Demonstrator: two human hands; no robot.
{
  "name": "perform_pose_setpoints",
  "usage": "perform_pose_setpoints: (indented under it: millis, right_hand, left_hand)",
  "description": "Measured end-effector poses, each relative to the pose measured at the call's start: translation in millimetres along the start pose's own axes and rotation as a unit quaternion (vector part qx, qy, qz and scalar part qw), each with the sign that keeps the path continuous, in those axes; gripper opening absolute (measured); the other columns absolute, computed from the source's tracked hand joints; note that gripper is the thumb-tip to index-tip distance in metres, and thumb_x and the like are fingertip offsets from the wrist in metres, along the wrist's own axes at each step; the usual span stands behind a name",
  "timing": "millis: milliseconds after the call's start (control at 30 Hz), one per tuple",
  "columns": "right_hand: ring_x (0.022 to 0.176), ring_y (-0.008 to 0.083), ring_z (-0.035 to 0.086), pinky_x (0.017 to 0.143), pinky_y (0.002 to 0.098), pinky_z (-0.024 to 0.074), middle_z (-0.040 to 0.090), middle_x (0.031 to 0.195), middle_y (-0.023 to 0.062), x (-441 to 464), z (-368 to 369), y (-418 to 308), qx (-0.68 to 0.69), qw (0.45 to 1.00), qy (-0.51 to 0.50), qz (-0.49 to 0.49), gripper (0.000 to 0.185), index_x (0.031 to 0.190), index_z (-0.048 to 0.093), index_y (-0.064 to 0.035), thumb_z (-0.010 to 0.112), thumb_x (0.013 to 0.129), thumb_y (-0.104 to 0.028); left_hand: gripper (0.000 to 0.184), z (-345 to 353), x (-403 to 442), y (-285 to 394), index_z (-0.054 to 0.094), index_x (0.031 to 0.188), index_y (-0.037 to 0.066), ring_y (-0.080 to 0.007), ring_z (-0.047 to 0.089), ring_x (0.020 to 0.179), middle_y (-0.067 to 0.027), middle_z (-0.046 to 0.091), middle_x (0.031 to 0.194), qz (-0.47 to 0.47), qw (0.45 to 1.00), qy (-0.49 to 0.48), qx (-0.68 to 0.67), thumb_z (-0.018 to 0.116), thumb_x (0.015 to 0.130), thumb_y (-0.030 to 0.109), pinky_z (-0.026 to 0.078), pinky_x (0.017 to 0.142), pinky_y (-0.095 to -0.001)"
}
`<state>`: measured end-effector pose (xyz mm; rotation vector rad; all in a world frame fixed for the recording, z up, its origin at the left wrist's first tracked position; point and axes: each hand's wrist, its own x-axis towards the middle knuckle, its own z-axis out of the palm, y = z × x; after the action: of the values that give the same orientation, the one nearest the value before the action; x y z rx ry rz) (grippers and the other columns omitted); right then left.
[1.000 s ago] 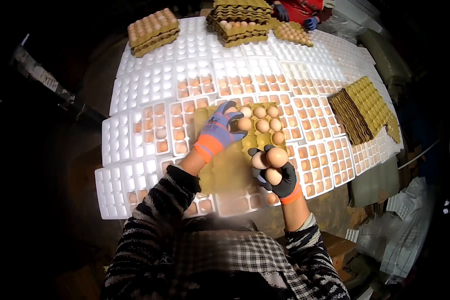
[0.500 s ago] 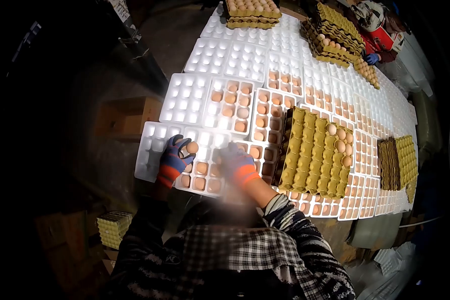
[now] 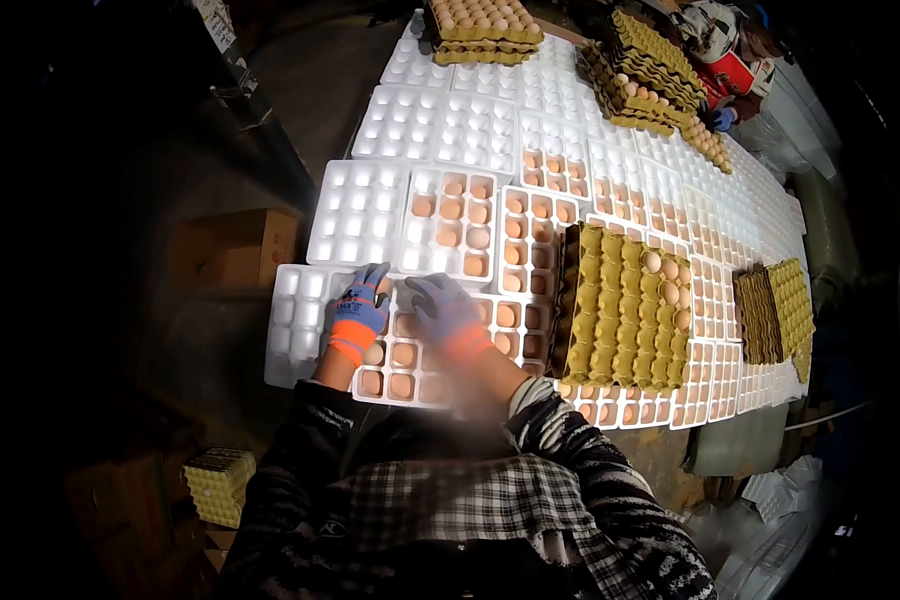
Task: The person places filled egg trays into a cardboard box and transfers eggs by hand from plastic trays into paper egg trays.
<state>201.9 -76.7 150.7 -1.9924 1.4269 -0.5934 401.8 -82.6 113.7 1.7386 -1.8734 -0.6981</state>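
From my spot, the left hand [image 3: 358, 308] curves its fingers at an egg [image 3: 383, 287] over the white tray [image 3: 387, 369], though whether it grips or merely touches, I cannot tell; the right hand [image 3: 445, 310], blurred beside it, bends low, contents hidden. Other eggs [image 3: 402, 386] sit singly, presumably to protect shells; the stacked brown trays [image 3: 610, 310] stand rightward, likely for easy reach.

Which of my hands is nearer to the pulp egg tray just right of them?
Right. Your right hand is over the white foam egg trays, left of the pulp egg tray; your left hand is farther left, away from it.
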Motion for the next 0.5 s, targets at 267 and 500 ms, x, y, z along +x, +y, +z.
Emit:
perform_pose_setpoints:
  millis: [267,500]
  right_hand:
    - [0.129,0.0310,0.051,0.109,0.0393,0.0447,0.051,0.139,0.0136,-12,-3,30,0.248,0.965,0.078,0.027,0.052,0.136,0.057,-0.0090,0.063,0.085,-0.004]
    - [0.125,0.0312,0.056,0.104,0.0389,0.0469,0.057,0.134,0.0154,-101,-165,-9,0.231,0.962,0.138,-0.035,0.042,0.131,0.061,-0.0040,0.062,0.089,-0.002]
  left_hand:
    - [0.057,51,20,32,0.053,0.143,0.019,-0.0368,0.050,0.125,-0.0145,0.053,0.136,0.117,0.991,0.062,0.017,0.061,0.087,0.012,0.042,0.105,-0.0479]
    - [0.051,75,41,57,0.057,0.138,0.013,-0.0352,0.052,0.120,-0.0118,0.059,0.134,0.210,0.971,0.081,0.081,0.061,0.087,0.014,0.035,0.108,-0.0520]
